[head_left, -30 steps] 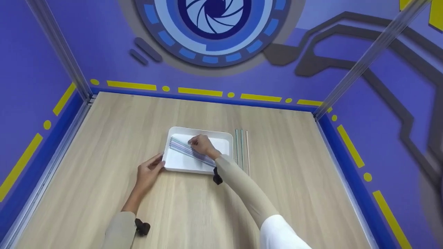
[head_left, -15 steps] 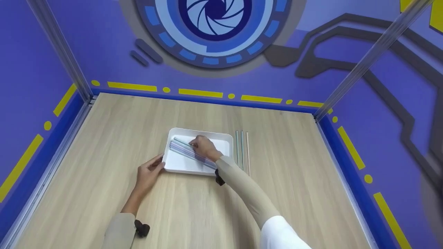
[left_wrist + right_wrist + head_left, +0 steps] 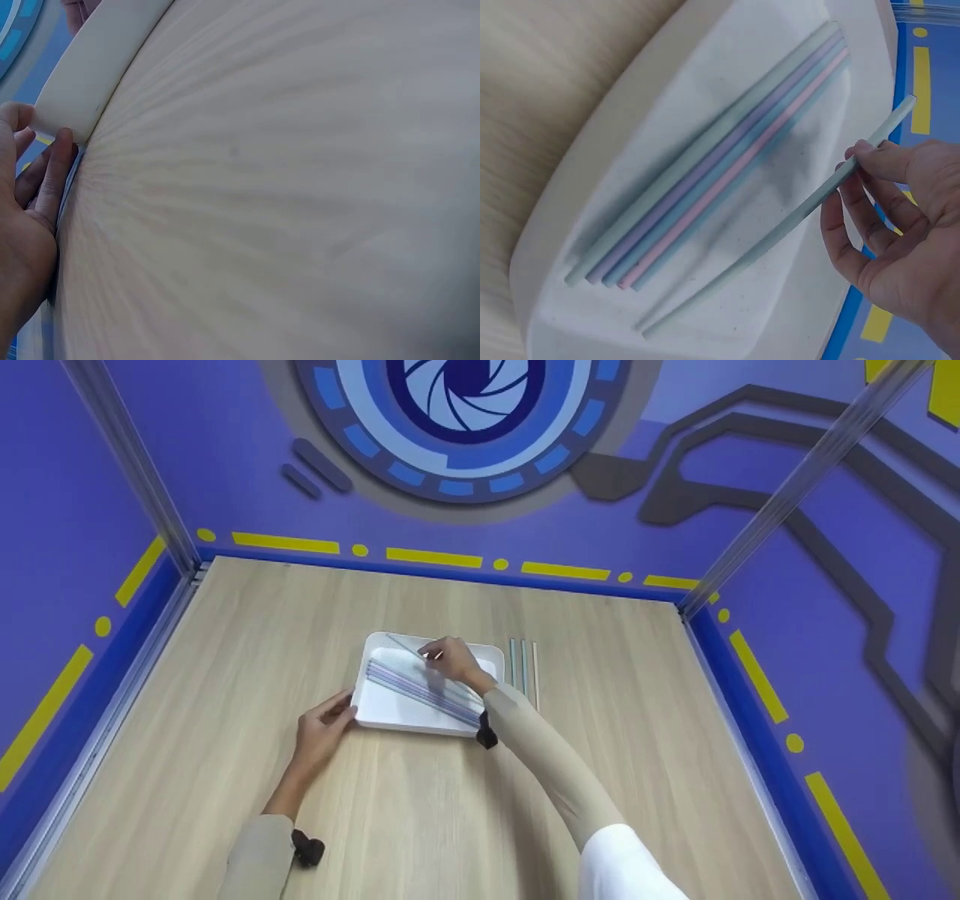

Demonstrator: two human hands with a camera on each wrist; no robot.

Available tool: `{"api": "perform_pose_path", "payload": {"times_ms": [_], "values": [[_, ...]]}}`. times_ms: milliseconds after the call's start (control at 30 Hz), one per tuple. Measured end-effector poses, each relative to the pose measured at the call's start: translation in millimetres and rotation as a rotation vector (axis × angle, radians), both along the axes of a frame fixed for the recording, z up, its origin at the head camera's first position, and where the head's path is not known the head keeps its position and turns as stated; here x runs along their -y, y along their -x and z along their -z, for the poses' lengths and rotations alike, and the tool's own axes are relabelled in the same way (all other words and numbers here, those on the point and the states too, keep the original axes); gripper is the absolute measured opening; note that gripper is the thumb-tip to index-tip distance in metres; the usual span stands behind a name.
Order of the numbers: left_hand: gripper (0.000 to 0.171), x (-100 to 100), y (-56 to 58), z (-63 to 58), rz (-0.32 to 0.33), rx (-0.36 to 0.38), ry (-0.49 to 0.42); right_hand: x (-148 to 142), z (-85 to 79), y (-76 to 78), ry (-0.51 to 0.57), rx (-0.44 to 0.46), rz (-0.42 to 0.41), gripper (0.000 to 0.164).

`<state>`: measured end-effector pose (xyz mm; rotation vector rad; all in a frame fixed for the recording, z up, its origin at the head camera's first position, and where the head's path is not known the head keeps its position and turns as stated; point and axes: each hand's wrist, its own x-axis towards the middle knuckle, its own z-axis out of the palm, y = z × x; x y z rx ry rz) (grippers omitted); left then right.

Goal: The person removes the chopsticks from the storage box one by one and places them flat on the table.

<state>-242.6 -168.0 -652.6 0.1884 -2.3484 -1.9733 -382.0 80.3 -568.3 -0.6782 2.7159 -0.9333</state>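
A white tray (image 3: 390,709) lies on the table, with several pastel straws (image 3: 420,691) side by side on its floor. They are green, purple, blue and pink in the right wrist view. My right hand (image 3: 456,661) pinches a pale green straw (image 3: 772,236) between thumb and fingers, nearer its far end. One end of this straw is raised past the tray's edge; the other slants down toward the tray floor. My left hand (image 3: 319,739) touches the tray's near left corner, fingertips (image 3: 64,136) against the outer wall.
Right of the tray, three more straws (image 3: 524,667) lie parallel on the wooden table (image 3: 630,720), partly hidden by the right arm. Blue-purple panels (image 3: 262,495) with yellow marks enclose the back and sides. Metal posts (image 3: 810,465) stand at the corners.
My right hand has lifted the pale green straw away from the others in the tray and shifted slightly back and right. My left hand stays at the tray's corner.
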Motion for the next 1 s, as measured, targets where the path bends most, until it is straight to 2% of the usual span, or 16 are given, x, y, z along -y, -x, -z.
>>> {"api": "perform_pose_path", "payload": {"times_ms": [200, 367, 500, 733, 1000], "values": [[0.042, 0.9, -0.1, 0.4, 0.009, -0.015, -0.024, -13.7, -9.3, 3.7, 0.157, 0.02, 0.099, 0.027], [0.042, 1.0, -0.5, 1.0, 0.032, -0.019, -0.068, -27.0, -13.4, 4.4, 0.341, 0.189, 0.238, 0.031], [0.042, 0.3, 0.2, 1.8, 0.027, -0.015, -0.034, -37.5, -16.3, 3.1, 0.44, 0.287, 0.329, 0.033], [0.042, 0.4, 0.7, 3.1, 0.004, -0.008, -0.04, -55.5, -19.1, 3.8, 0.522, 0.376, 0.409, 0.038], [0.042, 0.4, -0.1, 2.5, 0.019, -0.011, -0.027, -79.6, -24.8, 3.3, 0.567, 0.431, 0.497, 0.045]]}}
